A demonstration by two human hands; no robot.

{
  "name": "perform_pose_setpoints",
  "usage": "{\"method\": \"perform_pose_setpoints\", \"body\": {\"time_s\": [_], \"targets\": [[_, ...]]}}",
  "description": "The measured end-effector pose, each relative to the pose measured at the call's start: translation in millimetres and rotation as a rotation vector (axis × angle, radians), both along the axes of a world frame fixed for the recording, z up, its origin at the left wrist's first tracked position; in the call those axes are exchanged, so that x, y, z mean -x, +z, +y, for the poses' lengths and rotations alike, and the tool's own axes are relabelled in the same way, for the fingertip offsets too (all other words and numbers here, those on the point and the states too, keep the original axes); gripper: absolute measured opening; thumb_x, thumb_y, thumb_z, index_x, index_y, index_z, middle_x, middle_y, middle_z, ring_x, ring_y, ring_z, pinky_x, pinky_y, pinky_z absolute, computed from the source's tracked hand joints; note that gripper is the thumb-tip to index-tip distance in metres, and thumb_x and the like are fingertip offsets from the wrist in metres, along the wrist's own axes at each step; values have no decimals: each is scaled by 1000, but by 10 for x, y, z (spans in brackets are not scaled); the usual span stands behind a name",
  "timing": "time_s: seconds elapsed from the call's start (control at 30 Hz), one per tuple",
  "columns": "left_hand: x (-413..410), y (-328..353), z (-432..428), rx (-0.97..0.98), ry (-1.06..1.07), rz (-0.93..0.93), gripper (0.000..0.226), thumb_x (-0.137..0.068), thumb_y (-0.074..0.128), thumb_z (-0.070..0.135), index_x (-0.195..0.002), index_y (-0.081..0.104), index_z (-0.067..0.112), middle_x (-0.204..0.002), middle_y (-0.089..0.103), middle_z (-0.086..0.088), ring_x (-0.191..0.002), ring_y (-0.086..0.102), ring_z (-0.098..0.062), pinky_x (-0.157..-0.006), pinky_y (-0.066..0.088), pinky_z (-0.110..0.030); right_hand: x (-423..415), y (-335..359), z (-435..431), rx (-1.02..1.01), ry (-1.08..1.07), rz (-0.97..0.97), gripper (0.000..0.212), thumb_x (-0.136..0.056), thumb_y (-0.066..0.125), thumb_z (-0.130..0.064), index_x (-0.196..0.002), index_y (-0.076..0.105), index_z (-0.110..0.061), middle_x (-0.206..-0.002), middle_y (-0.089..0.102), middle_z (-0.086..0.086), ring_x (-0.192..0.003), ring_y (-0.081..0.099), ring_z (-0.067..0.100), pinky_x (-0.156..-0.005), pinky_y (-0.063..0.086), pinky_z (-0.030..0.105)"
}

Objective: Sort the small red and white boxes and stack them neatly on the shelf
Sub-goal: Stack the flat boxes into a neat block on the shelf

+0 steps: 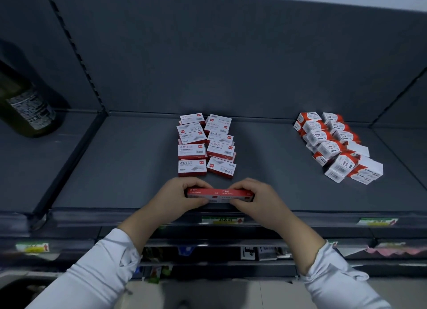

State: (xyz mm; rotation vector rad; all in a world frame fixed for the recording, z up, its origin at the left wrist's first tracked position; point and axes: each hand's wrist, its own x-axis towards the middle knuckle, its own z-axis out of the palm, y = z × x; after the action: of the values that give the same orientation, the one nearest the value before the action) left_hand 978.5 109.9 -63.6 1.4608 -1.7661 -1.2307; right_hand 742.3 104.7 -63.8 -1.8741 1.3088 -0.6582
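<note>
At the lower centre of the frame we hold a row of small boxes (219, 194) over the front of the shelf (115, 161). Our left hand (178, 199) grips its left end and our right hand (257, 200) its right end. The sorted boxes (205, 144) lie just behind, and a looser pile (337, 147) sits at centre right.

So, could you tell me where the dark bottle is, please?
In the head view, the dark bottle stands far left on the neighbouring shelf section, left of the staple boxes.
</note>
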Motion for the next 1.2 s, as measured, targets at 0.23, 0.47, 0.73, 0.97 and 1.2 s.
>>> {"method": "perform_pose_setpoints", "body": {"time_s": [0.23,0.47,0.73,0.97,1.2], "targets": [[5,25,18,-2,3,-2,26,-81,78,17,-98,72,35,-92,72,18,-86,66,-1,-77,51,-15,0,-8,2,-11,-6,3,18,-83,74,-16,-98,73,-26,-90,63,-14,-83,60,3,-73,42,10],[7,14,32,-6,15,4,25,-80,79,18,-97,72,34,-92,72,17,-84,66,-1,-75,50,-12,-1,2,3,-20,7,-10,19,-83,74,-15,-99,73,-26,-90,63,-12,-82,60,3,-74,43,11],[11,13,52,-17,18,27,24,-78,80,19,-95,73,34,-91,72,15,-84,67,-3,-74,50,-13,-1,16,18,-25,9,-2,19,-84,74,-15,-97,72,-29,-90,63,-13,-81,60,3,-72,42,10],[12,27,50,-27,11,23,24,-79,80,19,-96,73,34,-92,72,15,-85,66,-2,-78,52,-17,-1,11,16,-20,10,4,18,-84,74,-15,-98,72,-27,-91,64,-11,-82,60,3,-73,42,10],[7,34,49,-24,9,17,24,-79,80,19,-96,73,34,-92,72,16,-85,66,-2,-75,51,-15,-9,21,15,-17,11,16,18,-84,74,-15,-98,72,-27,-92,63,-12,-82,59,1,-72,42,9]]}}
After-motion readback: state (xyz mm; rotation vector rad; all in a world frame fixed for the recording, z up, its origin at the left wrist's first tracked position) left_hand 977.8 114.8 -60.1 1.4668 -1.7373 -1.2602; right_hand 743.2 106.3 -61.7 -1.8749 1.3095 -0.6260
